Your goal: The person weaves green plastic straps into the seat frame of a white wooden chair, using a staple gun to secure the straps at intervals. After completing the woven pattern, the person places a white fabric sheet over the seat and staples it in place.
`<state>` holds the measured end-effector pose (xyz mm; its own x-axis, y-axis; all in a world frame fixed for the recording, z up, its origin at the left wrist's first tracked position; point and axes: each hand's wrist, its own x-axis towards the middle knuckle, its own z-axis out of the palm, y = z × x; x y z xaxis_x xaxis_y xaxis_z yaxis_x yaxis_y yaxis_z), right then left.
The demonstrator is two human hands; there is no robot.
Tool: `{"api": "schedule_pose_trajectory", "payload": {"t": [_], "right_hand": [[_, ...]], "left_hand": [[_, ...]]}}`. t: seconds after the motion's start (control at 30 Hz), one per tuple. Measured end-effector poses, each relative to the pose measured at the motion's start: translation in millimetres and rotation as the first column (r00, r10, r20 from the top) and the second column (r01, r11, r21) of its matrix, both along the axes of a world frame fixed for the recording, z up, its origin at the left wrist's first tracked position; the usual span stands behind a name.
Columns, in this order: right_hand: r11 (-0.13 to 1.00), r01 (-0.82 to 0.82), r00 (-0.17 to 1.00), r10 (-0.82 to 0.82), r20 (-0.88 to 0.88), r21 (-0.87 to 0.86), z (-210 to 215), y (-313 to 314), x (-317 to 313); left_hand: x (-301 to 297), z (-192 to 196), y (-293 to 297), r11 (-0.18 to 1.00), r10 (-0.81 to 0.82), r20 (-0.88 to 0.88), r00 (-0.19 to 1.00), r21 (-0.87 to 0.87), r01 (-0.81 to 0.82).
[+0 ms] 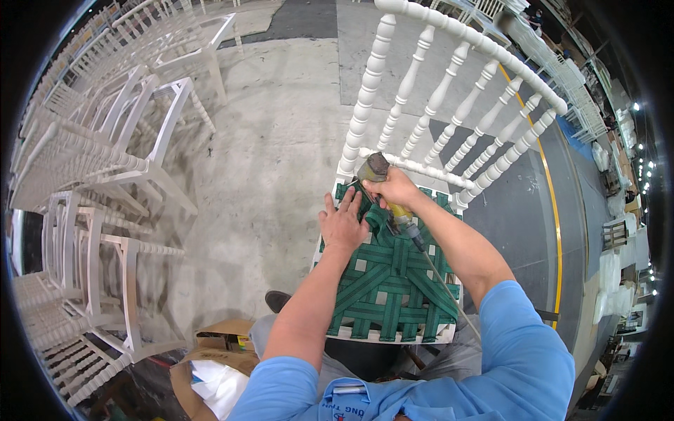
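In front of me stands a white chair (365, 98) with a turned-spindle back, its seat frame covered by woven green webbing (387, 286). My right hand (394, 188) is closed around a worn yellow air staple gun (400, 212). The gun's dark head is over the far left part of the seat, close to the back. My left hand (342, 224) lies with fingers stretched out on the far left edge of the webbing, beside the gun. Between the hands a loose green strap (378, 219) is bunched. What lies under the left fingertips is hidden.
An air hose (446, 289) runs from the gun toward my lap. Several white chairs (151, 151) are stacked at the left. An open cardboard box (184, 387) with white material sits at the lower left. A yellow line (551, 189) marks the floor on the right.
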<state>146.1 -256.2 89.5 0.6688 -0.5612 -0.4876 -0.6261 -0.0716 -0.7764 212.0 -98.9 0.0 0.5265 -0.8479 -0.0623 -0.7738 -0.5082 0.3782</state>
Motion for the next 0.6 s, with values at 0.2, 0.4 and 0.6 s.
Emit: {"api": "schedule_pose_trajectory", "payload": {"t": [0.2,0.4,0.6], "right_hand": [[0.999,-0.028,1.000,0.028,-0.011,0.025,2,6,6],[1.000,-0.025,1.000,0.025,0.002,0.019,5,8,5],[0.996,-0.087,0.995,0.088,-0.034,0.034,5,6,7]], "left_hand": [[-1,-13,5,0.979,0.026,0.094,0.995,-0.202,-0.006],[-3,-19,7,0.908,0.036,0.019,0.999,-0.419,-0.024],[-4,-16,6,0.886,0.020,-0.033,0.999,-0.462,-0.033]]}}
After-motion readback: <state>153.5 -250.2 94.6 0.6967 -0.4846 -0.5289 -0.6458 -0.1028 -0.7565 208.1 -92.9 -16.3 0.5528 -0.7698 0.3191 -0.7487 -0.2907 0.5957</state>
